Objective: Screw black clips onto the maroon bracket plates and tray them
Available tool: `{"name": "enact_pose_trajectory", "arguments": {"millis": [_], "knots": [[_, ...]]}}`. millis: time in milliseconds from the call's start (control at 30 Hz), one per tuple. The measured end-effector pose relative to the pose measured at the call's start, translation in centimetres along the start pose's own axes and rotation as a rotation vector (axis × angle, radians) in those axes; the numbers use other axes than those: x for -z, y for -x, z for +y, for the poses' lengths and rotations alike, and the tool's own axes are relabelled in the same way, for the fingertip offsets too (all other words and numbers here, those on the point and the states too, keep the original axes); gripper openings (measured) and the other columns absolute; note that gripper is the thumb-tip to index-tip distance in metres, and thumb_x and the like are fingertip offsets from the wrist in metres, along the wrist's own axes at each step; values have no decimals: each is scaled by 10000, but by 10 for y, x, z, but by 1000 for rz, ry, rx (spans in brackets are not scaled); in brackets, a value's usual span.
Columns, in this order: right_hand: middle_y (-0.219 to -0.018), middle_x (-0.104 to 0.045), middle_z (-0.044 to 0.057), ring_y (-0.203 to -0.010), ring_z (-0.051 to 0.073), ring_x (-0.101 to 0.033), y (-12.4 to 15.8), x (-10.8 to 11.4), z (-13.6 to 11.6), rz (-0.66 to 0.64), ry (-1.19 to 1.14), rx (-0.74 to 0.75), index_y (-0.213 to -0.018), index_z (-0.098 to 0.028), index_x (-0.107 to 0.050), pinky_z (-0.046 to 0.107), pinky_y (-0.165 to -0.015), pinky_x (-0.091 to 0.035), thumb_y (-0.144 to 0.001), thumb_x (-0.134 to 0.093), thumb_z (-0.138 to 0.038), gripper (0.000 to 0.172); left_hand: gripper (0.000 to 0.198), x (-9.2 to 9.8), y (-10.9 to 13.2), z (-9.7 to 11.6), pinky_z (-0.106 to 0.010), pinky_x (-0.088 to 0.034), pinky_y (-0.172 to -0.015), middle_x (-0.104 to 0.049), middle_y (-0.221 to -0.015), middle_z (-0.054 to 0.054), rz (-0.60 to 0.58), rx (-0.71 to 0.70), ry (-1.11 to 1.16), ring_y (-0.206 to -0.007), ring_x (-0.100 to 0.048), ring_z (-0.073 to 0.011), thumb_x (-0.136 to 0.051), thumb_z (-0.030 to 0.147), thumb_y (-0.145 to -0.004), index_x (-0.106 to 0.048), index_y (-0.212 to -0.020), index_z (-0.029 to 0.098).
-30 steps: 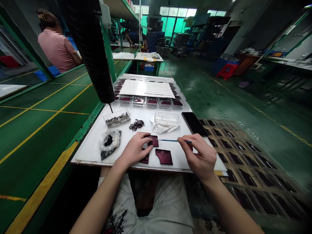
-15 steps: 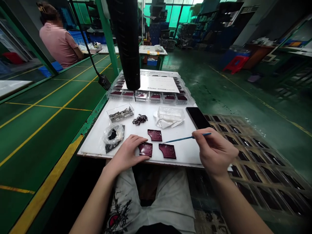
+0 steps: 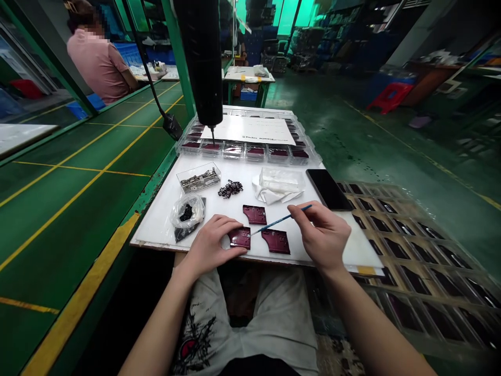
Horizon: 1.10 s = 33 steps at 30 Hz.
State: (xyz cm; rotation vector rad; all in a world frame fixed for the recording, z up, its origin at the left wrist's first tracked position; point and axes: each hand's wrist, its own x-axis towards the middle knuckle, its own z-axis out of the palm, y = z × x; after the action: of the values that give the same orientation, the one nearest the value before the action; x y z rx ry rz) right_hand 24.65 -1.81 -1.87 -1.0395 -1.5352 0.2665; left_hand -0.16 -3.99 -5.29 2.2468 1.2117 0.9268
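On the white work board (image 3: 156,230), my left hand (image 3: 214,240) steadies a glossy maroon plastic part (image 3: 240,237) between thumb and fingers. My right hand (image 3: 323,232) pinches a thin blue brush-like stick (image 3: 284,219) with a fine pale tip. That tip is at the right edge of the held part; whether it touches cannot be made out. A second maroon part (image 3: 254,214) lies just behind, and a third maroon part (image 3: 276,242) lies to the right, below the stick.
Behind are a clear box of metal pieces (image 3: 199,178), a pile of small dark pieces (image 3: 230,189), white tissue (image 3: 277,186) and a phone (image 3: 327,189). A bag (image 3: 187,211) sits left. A hanging screwdriver (image 3: 201,68) is above a clear tray (image 3: 270,156). Trays (image 3: 415,250) fill the right.
My right hand has moved left, bringing the stick's tip from between the loose parts to the held part. My left hand keeps its grip. The view has shifted slightly.
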Motion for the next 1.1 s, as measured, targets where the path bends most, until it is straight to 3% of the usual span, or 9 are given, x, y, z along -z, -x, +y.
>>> {"name": "enact_pose_trajectory", "arguments": {"millis": [200,333,433,567,900,1100], "knots": [[-622,-531,-18,-573,78,-457,-5,8,8,139,-47,-26,-627,-148,-574,239,-559,-359,-832,-741,-212,272,457,0,0,0,-338,-479,-995,-651,-1196,-33,10,-20,4,-1132,-549,-177,-770,382,-818,-620,-1216,212],[-629,-571,-5,-571,101,-500,-11,33,25,345,-108,-145,-647,-152,-626,246,-532,-371,-793,-780,-301,259,455,0,0,-1,-336,-479,-996,-647,-1195,-34,10,-17,0,-1133,-550,-176,-764,391,-823,-621,-1218,216],[-592,-556,-10,-548,96,-477,-13,52,38,388,-24,-209,-619,-147,-612,250,-540,-363,-764,-801,-345,310,460,0,-1,-1,-336,-484,-988,-643,-1190,-38,0,-10,-3,-1131,-551,-178,-759,403,-825,-620,-1223,218],[-557,-493,-23,-531,76,-414,-10,65,42,317,90,-240,-584,-140,-566,241,-534,-323,-783,-779,-369,371,451,0,-2,0,-344,-485,-988,-638,-1183,-41,-1,-9,-29,-1127,-552,-184,-748,414,-833,-621,-1223,225],[-600,-463,-23,-568,73,-391,-4,60,40,194,63,-253,-615,-141,-567,236,-542,-322,-806,-759,-333,332,419,0,1,1,-357,-496,-999,-637,-1199,-41,4,1,-46,-1136,-556,-188,-737,416,-842,-629,-1208,244],[-711,-589,2,-614,81,-488,-1,81,28,-61,-24,-180,-735,-168,-686,231,-561,-364,-864,-710,-244,152,414,-2,0,0,-345,-503,-993,-643,-1185,-37,23,-19,-44,-1122,-565,-177,-742,398,-840,-631,-1209,245]]}}
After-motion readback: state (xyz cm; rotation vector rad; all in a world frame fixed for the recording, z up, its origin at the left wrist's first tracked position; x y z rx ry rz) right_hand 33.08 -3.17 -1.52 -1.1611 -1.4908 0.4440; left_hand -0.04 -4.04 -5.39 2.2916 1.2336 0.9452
